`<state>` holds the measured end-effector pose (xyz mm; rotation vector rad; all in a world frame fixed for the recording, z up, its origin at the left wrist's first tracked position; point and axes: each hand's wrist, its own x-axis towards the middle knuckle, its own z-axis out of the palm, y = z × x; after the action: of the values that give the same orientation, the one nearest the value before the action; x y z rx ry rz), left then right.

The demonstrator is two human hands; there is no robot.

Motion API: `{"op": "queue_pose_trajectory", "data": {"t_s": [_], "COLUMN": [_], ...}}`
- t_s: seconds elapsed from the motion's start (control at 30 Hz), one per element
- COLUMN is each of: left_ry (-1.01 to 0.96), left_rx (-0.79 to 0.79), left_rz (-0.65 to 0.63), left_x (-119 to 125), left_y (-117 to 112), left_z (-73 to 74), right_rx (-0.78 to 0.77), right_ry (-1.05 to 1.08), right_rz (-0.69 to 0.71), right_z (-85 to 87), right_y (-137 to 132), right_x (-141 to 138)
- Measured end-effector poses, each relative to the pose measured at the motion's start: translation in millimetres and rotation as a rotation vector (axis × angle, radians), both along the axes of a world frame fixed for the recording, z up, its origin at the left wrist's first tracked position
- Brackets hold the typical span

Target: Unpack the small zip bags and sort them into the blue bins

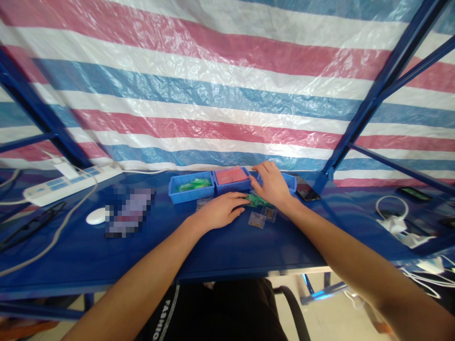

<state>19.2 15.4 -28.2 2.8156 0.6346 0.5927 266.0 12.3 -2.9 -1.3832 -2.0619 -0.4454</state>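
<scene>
My left hand [220, 210] lies palm down on the blue table [106, 251], fingers together and stretched toward a green bagged part [256, 201], fingertips touching it. My right hand [270, 183] rests over the same green part, fingers spread and reaching to the front edge of the blue tray [290, 180] behind it. Two small clear packets [262, 217] with brown parts lie just in front of my right wrist. Neither hand grips anything that I can see.
Three blue trays stand in a row at the back: one with green parts [192, 185], one with a red sheet [232, 176]. A white power strip [71, 182], a white round object [96, 216], a phone [307, 191] and white cables [396, 220] lie around.
</scene>
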Motion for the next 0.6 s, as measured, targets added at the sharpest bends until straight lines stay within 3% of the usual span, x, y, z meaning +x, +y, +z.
{"op": "queue_pose_trajectory", "data": {"t_s": [0.3, 0.6], "left_ry": [-0.036, -0.004], "left_rx": [0.102, 0.117], "left_rz": [0.093, 0.101], "left_x": [1, -6], "left_y": [-2, 4], "left_z": [12.0, 5.8], "right_rx": [0.012, -0.281], "right_ry": [0.138, -0.022], "right_rz": [0.116, 0.325], "right_z": [2.2, -5.8], "right_y": [-5, -7], "right_x": [-4, -6]}}
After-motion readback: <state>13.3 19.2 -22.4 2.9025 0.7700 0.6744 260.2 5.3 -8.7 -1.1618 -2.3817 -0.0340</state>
